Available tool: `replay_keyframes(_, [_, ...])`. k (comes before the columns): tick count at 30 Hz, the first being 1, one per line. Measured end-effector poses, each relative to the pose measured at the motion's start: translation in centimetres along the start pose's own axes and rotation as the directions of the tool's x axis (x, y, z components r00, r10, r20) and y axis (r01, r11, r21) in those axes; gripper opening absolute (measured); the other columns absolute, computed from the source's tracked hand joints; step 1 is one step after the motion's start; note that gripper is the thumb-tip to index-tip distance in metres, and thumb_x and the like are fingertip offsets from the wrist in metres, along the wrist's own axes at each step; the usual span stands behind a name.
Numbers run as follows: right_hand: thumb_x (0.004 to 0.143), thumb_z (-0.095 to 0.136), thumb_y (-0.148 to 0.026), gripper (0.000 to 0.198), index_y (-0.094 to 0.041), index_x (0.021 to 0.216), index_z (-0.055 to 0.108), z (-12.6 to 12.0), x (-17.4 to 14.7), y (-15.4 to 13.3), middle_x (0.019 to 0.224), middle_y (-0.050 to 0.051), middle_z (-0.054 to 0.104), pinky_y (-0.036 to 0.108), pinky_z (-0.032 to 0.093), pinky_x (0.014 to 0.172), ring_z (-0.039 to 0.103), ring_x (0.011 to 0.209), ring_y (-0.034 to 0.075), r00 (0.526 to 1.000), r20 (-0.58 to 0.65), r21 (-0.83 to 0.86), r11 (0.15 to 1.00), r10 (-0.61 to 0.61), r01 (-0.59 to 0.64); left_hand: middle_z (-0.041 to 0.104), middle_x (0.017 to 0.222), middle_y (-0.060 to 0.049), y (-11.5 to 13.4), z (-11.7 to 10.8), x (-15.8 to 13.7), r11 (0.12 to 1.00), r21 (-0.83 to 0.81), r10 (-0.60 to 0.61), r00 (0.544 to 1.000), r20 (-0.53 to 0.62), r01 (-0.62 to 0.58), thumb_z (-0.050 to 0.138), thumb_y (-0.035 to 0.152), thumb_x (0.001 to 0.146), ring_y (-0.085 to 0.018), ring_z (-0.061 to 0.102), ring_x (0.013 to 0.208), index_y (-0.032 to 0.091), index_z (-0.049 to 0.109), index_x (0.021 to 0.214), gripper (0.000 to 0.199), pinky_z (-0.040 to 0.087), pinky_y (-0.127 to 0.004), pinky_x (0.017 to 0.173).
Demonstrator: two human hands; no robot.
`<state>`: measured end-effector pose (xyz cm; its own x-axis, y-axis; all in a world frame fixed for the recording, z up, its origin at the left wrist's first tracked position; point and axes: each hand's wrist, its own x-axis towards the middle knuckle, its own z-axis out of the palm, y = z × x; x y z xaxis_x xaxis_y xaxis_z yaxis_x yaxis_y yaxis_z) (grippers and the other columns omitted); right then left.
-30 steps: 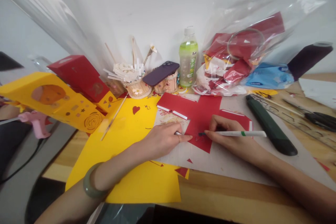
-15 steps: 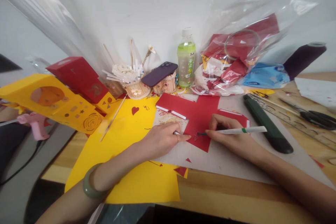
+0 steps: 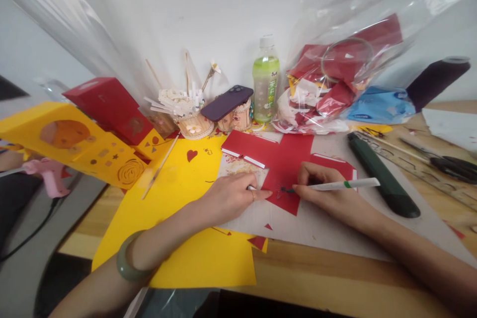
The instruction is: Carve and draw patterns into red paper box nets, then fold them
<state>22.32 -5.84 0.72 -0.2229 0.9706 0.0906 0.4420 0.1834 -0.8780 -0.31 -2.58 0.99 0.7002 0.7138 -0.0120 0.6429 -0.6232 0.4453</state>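
Observation:
My right hand [image 3: 328,190] is closed in a writing grip around a white pen [image 3: 345,185] with a green band. The pen's dark tip is at a faint small outline drawn on a red card cutout [image 3: 288,164], near the card's lower flap. My left hand [image 3: 234,196] is curled, its index finger reaching to the left edge of that flap. From its curled fingers pokes the end of a small white object [image 3: 251,188]; the rest is hidden. White strips run along edges of the red card, which lies flat on a greyish sheet [image 3: 331,238].
Yellow card [image 3: 179,258] lies under my left forearm. A yellow box [image 3: 70,139] and pink glue gun [image 3: 46,176] are left. Behind are a phone [image 3: 229,103], green bottle [image 3: 266,84] and plastic bag [image 3: 335,84]. A dark green tool [image 3: 383,176] and scissors [image 3: 452,166] lie right.
The pen tip has shifted very slightly over the small outline on the red card. My left hand stays in place, and the whole view has moved a little.

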Motion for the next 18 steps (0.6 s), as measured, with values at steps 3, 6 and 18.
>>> replay_keyframes(3, [0.074,0.054,-0.024,0.021,-0.021,0.059,0.039,-0.05,0.00,-0.12,0.054,-0.005,0.040,0.023,0.026,0.046,0.035,0.050,0.010,1.000,0.015,0.002,1.000,0.015,-0.015,0.053,0.079,0.000,0.05,-0.17,-0.07,1.000,-0.003,0.008,1.000,0.013,-0.008,0.032,0.052,0.093,-0.014,0.048,0.074,0.023,0.059,0.095,0.040,0.037,-0.024,0.064])
replay_keyframes(6, [0.074,0.054,-0.024,0.021,-0.021,0.059,0.039,-0.10,-0.05,-0.12,0.054,-0.006,0.040,0.023,0.026,0.046,0.035,0.050,0.010,1.000,0.010,0.012,1.000,0.017,-0.017,0.053,0.079,0.000,0.06,-0.24,-0.07,1.000,0.009,0.016,1.000,0.014,-0.016,0.032,0.052,0.093,-0.014,0.048,0.075,0.024,0.060,0.097,0.040,0.037,-0.024,0.064])
replay_keyframes(18, [0.074,0.054,-0.025,0.021,-0.021,0.059,0.040,-0.01,0.13,-0.18,0.054,-0.005,0.041,0.023,0.026,0.046,0.035,0.051,0.010,1.000,-0.002,-0.002,1.000,0.006,-0.006,0.053,0.079,0.000,0.01,-0.08,-0.01,0.999,0.032,0.029,1.000,0.000,-0.028,0.030,0.054,0.093,-0.013,0.048,0.073,0.020,0.059,0.089,0.045,0.036,-0.024,0.064])
